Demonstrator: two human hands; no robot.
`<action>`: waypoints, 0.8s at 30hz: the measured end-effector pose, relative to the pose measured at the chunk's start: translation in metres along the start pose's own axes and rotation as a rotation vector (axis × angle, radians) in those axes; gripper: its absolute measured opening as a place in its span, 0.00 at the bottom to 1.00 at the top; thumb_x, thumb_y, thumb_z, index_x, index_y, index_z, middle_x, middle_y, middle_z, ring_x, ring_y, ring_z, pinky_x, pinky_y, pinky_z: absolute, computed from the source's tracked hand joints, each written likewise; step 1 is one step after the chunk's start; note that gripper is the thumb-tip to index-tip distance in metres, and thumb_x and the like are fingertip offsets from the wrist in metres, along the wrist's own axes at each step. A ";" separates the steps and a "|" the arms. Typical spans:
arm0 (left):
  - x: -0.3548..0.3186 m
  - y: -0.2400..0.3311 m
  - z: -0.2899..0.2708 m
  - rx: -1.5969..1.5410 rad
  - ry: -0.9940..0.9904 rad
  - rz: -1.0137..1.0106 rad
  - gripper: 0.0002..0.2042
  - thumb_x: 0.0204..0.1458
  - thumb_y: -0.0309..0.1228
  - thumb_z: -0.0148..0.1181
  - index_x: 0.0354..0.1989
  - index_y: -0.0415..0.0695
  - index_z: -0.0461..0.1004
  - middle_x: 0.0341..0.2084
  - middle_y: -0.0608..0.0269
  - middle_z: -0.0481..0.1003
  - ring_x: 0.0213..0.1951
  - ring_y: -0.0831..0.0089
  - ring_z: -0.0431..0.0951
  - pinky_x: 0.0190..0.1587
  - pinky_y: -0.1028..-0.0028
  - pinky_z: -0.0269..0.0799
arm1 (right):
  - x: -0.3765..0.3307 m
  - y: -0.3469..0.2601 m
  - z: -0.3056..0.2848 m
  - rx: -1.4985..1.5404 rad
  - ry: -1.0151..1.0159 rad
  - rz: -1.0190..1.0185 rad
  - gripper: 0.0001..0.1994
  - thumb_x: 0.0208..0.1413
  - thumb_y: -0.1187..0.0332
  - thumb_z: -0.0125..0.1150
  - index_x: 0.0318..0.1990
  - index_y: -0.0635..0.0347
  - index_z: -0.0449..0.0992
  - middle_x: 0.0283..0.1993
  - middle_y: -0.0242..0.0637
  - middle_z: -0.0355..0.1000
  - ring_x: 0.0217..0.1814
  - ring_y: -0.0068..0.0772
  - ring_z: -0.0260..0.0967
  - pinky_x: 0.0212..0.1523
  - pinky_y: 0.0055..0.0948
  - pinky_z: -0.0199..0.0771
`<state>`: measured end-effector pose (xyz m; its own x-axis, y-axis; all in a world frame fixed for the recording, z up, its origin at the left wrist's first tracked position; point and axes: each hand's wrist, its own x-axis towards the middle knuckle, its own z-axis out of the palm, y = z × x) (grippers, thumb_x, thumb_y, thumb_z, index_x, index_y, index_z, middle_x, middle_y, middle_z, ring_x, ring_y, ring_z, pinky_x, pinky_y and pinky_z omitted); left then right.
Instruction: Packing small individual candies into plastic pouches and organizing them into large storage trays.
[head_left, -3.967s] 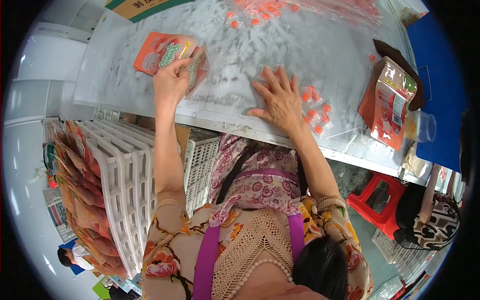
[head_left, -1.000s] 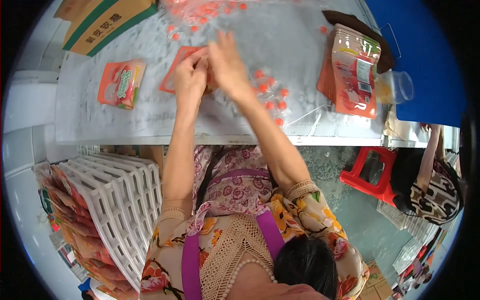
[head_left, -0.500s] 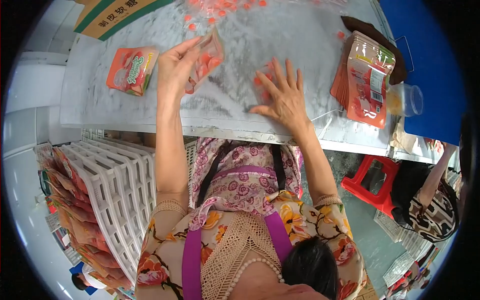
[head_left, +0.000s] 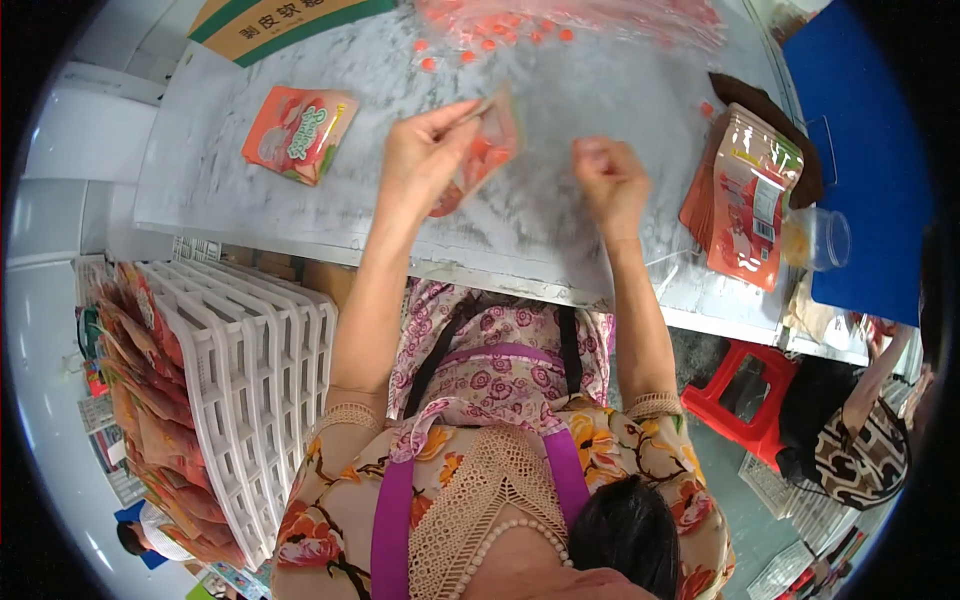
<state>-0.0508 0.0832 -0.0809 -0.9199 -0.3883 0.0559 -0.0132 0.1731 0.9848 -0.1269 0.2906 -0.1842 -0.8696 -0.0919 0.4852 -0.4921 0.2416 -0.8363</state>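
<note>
Thumb and fingers of my left hand (head_left: 422, 165) are closed on the upper edge of a red candy pouch (head_left: 488, 152), held tilted just above the table. Red pieces show through its clear side. To its right, my raised right hand (head_left: 614, 188) is curled up, with pinkish candies partly visible at its blurred fingertips. A printed red pouch (head_left: 298, 138) lies flat on the table left of my left hand. Loose red candies (head_left: 468, 56) are scattered at the table's far side, beside a clear plastic bag (head_left: 640, 22) with more of them.
On the right lies a stack of printed pouches (head_left: 748, 205) beside a clear plastic cup (head_left: 828, 240) and a dark brown cloth (head_left: 745, 92). A cardboard box (head_left: 270, 28) stands far left. White crates (head_left: 250, 380) fill the lower left; a red stool (head_left: 742, 405) is below right.
My right hand has lifted from the tabletop and closed around the small red candies that lay under it. The view has shifted, and my left hand still holds the pouch.
</note>
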 end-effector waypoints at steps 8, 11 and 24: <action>0.002 0.002 0.040 0.163 0.061 0.015 0.13 0.54 0.29 0.57 0.45 0.36 0.77 0.22 0.59 0.80 0.24 0.85 0.73 0.28 0.78 0.69 | 0.054 -0.121 0.021 1.260 0.281 0.607 0.13 0.60 0.55 0.55 0.40 0.55 0.73 0.31 0.28 0.68 0.29 0.20 0.62 0.23 0.22 0.62; 0.004 0.003 0.049 0.177 0.098 0.026 0.12 0.55 0.31 0.56 0.44 0.38 0.78 0.16 0.59 0.76 0.21 0.83 0.69 0.25 0.75 0.67 | 0.044 -0.126 0.036 0.978 0.317 0.610 0.13 0.61 0.57 0.54 0.40 0.57 0.72 0.33 0.29 0.70 0.33 0.19 0.64 0.28 0.22 0.65; -0.004 0.003 0.063 0.181 0.201 0.063 0.11 0.58 0.30 0.52 0.40 0.35 0.78 0.17 0.53 0.76 0.18 0.81 0.69 0.23 0.72 0.66 | 0.025 -0.098 0.036 0.056 0.087 0.228 0.08 0.51 0.71 0.55 0.33 0.69 0.76 0.63 0.52 0.62 0.64 0.48 0.60 0.58 0.36 0.63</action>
<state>-0.0716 0.1422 -0.0889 -0.8252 -0.5402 0.1650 -0.0453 0.3545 0.9340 -0.1022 0.2295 -0.0991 -0.9527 0.0431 0.3008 -0.2875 0.1923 -0.9383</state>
